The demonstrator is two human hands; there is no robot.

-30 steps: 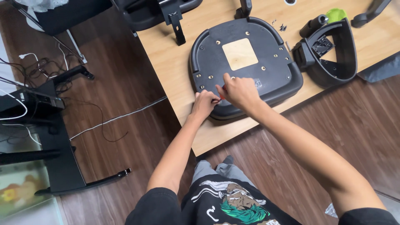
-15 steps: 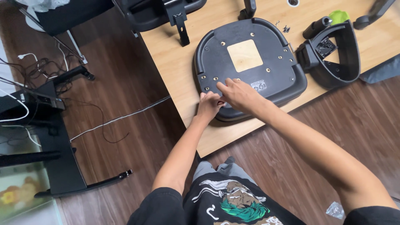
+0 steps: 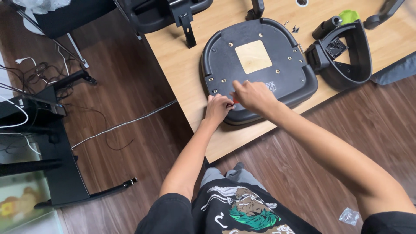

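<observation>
Far left: black metal stand (image 3: 56, 173) on dark wood-grain floor (image 3: 130, 86), with loose white and black cables (image 3: 125, 123) trailing across the planks.

Board (image 3: 182, 73): pale, smooth wood-look sheet, lying flat on the floor. At its top left, a black moulded plastic part with a metal bracket (image 3: 187, 21).

Seat (image 3: 255, 65): upside down on the board, centre of frame. Matte black plastic underside, rounded D-shape with a raised rim, its near edge close to the board's near edge. Square tan plywood patch in the middle, small brass-coloured screw inserts dotted around it. Small pale rectangular label just right of the hands, on the near part of the shell.

Left hand (image 3: 218, 108): fingers curled together, resting on the seat's near-left edge. Right hand (image 3: 255, 95): knuckles up, fingers pressed closed, on the seat just beside the left hand. A small red-orange thing (image 3: 235, 100) shows between the two hands; too little visible to tell what it is or which hand pinches it.

Right: black plastic armrest loop (image 3: 346, 54) on the board, just beside the seat. Green cap (image 3: 348, 16) on a black cylinder behind it. A few small dark screws (image 3: 294, 28) near the seat's far-right corner. Clear crumpled plastic bag (image 3: 349, 215) on the floor, bottom right.
</observation>
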